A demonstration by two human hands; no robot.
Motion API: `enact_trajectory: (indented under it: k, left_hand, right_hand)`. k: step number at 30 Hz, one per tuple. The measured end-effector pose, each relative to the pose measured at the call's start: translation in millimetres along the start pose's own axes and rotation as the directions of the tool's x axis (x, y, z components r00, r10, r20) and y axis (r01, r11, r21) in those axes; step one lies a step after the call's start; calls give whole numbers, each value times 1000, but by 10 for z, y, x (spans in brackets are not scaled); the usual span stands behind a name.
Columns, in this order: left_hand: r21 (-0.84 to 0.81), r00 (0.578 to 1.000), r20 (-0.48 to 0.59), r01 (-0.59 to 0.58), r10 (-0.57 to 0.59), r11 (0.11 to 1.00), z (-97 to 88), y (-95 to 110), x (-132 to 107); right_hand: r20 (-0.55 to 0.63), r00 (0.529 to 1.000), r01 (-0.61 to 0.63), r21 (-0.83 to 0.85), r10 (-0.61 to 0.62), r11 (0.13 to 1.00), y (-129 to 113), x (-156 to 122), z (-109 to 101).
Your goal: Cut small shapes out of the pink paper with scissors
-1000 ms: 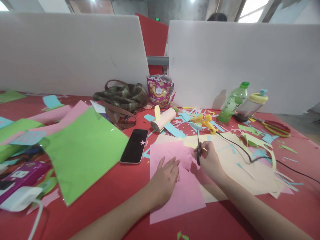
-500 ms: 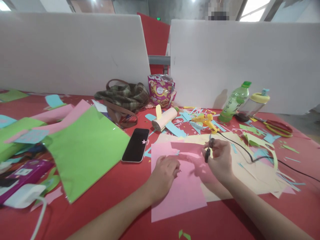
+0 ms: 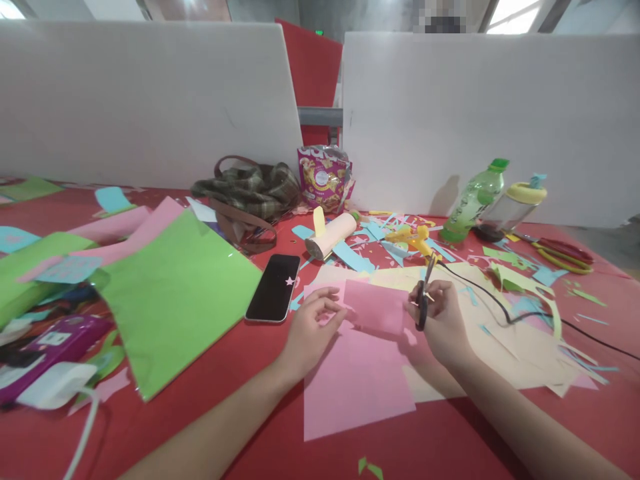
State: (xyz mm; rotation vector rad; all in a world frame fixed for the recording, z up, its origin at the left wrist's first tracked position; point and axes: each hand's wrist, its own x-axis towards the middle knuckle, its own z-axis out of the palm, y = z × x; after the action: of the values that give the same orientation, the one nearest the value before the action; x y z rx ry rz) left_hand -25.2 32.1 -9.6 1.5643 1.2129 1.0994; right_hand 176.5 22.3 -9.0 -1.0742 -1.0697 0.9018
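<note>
Pink piece: a small pink piece (image 3: 374, 305) of paper, roughly rectangular, held up between the two hands, above the near end of the table and over a larger sheet.
Left hand: left hand (image 3: 310, 327) pinches the pink piece at its left edge, fingertips (image 3: 336, 311) closed on the paper, wrist low over the table.
Right hand: right hand (image 3: 440, 320) is wrapped round the handles of the black scissors (image 3: 424, 297), fingers through the loops.
Scissors: blades point up and away, close together. The tips stand just beside the right edge of the pink piece; cannot tell whether they bite into it.
Underneath: a large pink sheet (image 3: 357, 380) lies flat on the red table (image 3: 450, 440), its right side overlapping a cream sheet (image 3: 505, 340).
Left of the hands: a dark phone (image 3: 274, 297), face up, with a small pink star on it; beyond it a big green sheet (image 3: 175, 293).
Behind the hands: a yellow glue gun (image 3: 413, 239) with its black cord (image 3: 500, 310) running right across the cream sheet; a paper tube (image 3: 331, 237) lying on its side; blue and green offcuts scattered around.
Far edge: a plaid bag (image 3: 250, 193), a snack packet (image 3: 324, 177) and a green bottle (image 3: 473, 200) against the white partitions (image 3: 150, 100).
Far right: red-and-yellow scissors (image 3: 563, 255), well apart from the hands.
</note>
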Motion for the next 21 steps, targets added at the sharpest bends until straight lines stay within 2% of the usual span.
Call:
enact_trajectory:
  k: [5, 7, 11, 15, 21]
  left_hand:
    - [-173, 979, 54, 203, -197, 964, 13, 62, 6]
    - [-218, 968, 91, 250, -235, 943, 17, 69, 5]
    - [-275, 955, 143, 291, -261, 916, 11, 34, 8]
    - [-263, 946, 165, 314, -278, 912, 5, 10, 10]
    - [-188, 950, 114, 307, -290, 933, 4, 27, 13]
  right_hand:
    - [57, 996, -68, 23, 66, 997, -15, -22, 9]
    - [63, 995, -73, 22, 72, 997, -17, -31, 16]
    - [68, 995, -72, 10, 71, 997, -10, -37, 20]
    - [70, 995, -74, 9, 74, 997, -13, -32, 13]
    - [67, 994, -90, 20, 89, 996, -36, -44, 17]
